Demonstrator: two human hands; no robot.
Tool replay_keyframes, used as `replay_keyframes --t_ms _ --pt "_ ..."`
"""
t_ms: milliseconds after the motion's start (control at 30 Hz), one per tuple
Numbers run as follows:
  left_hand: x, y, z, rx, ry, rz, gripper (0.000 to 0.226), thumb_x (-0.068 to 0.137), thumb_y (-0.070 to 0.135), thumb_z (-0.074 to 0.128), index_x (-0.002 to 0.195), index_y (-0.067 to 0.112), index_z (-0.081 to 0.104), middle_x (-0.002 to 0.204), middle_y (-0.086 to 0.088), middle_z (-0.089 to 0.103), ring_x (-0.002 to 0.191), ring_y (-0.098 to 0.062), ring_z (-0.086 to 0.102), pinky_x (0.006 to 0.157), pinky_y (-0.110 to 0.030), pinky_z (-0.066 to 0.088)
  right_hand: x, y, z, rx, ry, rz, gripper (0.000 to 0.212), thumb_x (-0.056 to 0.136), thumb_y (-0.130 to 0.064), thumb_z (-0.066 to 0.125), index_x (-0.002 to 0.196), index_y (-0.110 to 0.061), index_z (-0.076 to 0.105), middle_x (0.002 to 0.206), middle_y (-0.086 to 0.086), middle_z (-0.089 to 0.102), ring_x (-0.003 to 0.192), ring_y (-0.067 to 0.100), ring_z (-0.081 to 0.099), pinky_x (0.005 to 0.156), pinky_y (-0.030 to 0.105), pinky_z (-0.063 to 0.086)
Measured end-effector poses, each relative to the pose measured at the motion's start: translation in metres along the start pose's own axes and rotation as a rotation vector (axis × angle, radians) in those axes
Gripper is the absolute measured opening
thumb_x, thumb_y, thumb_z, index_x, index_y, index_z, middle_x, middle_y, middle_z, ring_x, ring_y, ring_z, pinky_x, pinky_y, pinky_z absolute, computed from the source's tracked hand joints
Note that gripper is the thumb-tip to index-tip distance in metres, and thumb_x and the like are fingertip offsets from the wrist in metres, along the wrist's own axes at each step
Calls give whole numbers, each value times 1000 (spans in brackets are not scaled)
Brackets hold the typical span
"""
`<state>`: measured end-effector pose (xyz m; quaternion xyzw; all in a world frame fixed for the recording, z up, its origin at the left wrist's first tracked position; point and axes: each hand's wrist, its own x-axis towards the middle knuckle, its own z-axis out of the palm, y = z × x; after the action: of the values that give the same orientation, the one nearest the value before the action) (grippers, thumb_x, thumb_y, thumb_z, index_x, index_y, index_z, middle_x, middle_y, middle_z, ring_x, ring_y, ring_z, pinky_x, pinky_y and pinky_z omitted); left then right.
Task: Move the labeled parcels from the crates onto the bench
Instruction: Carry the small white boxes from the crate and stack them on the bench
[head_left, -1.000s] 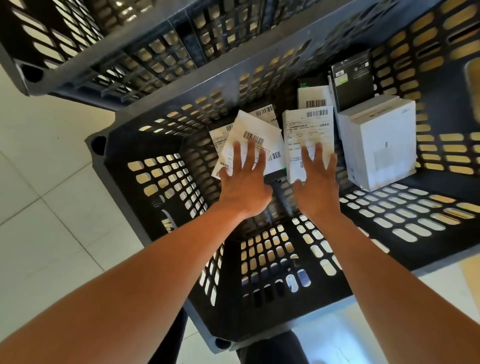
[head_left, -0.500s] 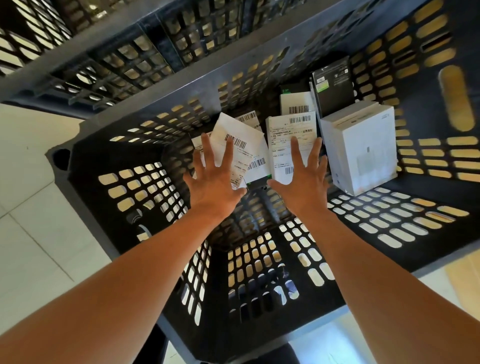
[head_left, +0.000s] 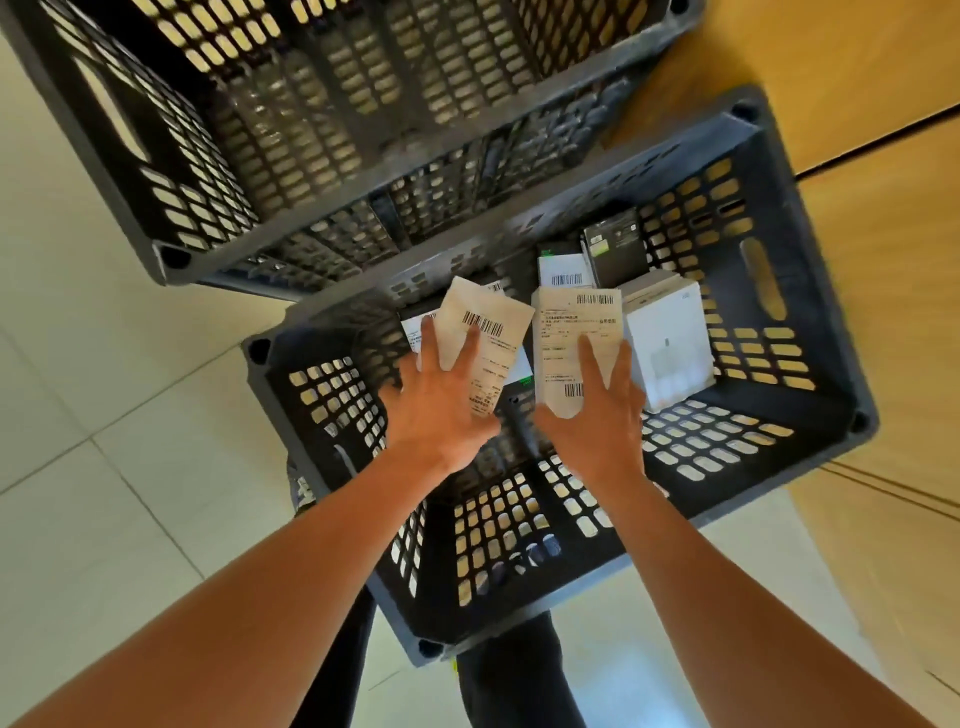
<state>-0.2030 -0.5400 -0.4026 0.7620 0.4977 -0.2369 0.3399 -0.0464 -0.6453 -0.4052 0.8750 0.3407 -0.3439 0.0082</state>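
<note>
Several labelled parcels lie at the far end of a black slotted crate (head_left: 519, 616). My left hand (head_left: 436, 402) reaches in with straight, spread fingers laid over a white parcel with a barcode label (head_left: 493, 325). My right hand (head_left: 597, 418) lies the same way over a second labelled parcel (head_left: 576, 322), its index finger across the label. Whether either thumb is under a parcel is hidden. Behind these sits another barcoded parcel (head_left: 563, 273). A white box (head_left: 670, 343) stands to the right and a black box (head_left: 615, 254) leans behind it.
A second black crate (head_left: 166, 254) stands just behind and to the left. A light wooden surface (head_left: 883, 234) runs along the right of the crates. Pale floor tiles (head_left: 104, 467) lie to the left. My dark-trousered legs (head_left: 519, 680) show below the crate.
The view has pulled up and back, so the whole crate and the wooden surface show. Both hands stay over the same two parcels, fingers spread.
</note>
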Motion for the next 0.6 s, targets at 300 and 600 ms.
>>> replay_keyframes --t_ms 300,600 --pt "-131 42 -125 20 126 66 93 79 64 62 155 44 13 166 -1 -7 142 -36 23 105 -63 35 -127 -45 -143 32 95 13 93 86 -54 67 159 -39 12 168 -1 -8 147 35 14 118 58 27" --pt "-288 70 -262 -54 343 71 95 79 62 67 154 47 11 166 2 -8 142 -33 18 107 -63 36 -252 -102 -296 46 230 -132 89 87 -55 66 159 -39 15 168 -3 -6 149 34 10 119 61 25"
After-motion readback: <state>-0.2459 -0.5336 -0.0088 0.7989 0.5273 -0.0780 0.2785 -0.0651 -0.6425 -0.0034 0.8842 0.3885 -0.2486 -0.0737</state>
